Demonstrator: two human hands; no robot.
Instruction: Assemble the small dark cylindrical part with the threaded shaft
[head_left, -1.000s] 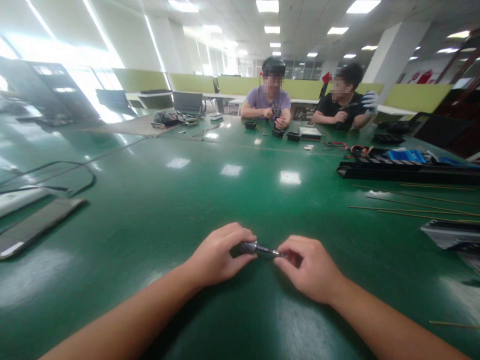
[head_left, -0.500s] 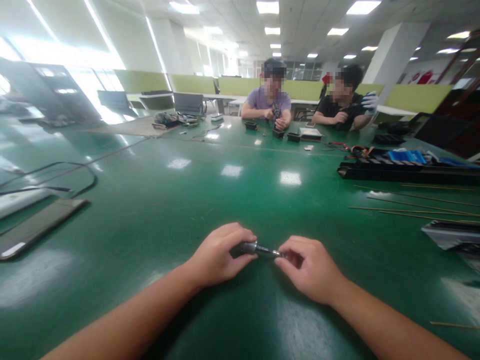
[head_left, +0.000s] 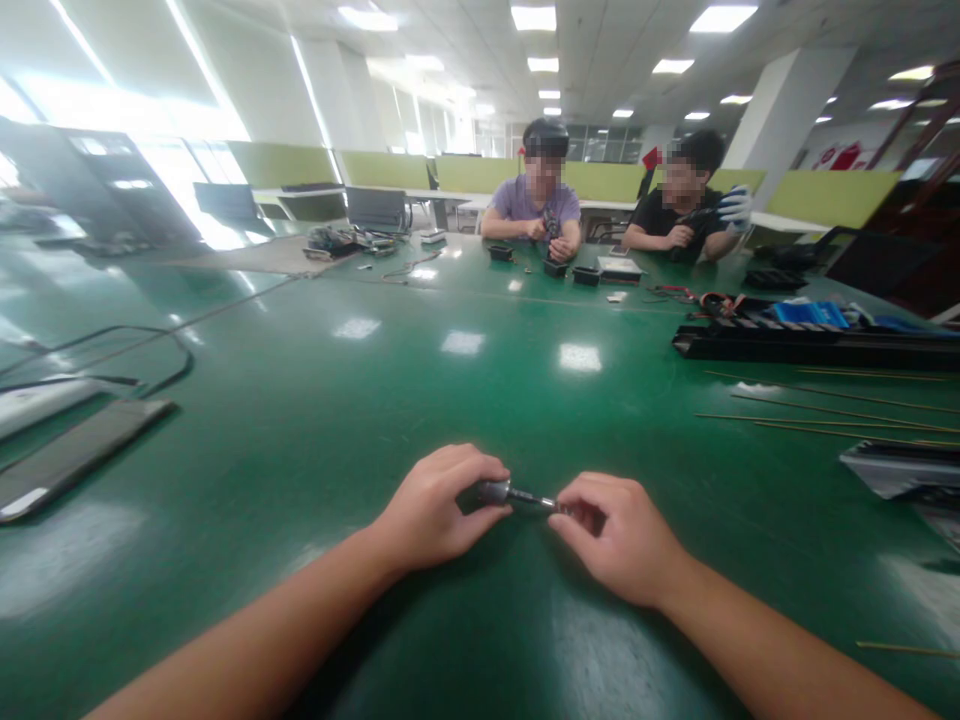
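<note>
Just above the green table, a screwdriver lies nearly level between my hands, its thin metal shaft pointing right. My left hand grips the thick grey handle between thumb and fingers. The fingertips of my right hand pinch closed around the far end of the shaft. Something small and metallic shows at those fingertips, too small to name, and the tip itself is hidden.
Thin brass-coloured rods and black rails lie to the right. A flat grey panel and a black cable are at the left. Across the table sit two people near small black boxes.
My hands hold the screwdriver in practically the same pose. The whole view has shifted very slightly. Across the table, the head of the person in purple has tipped a little.
</note>
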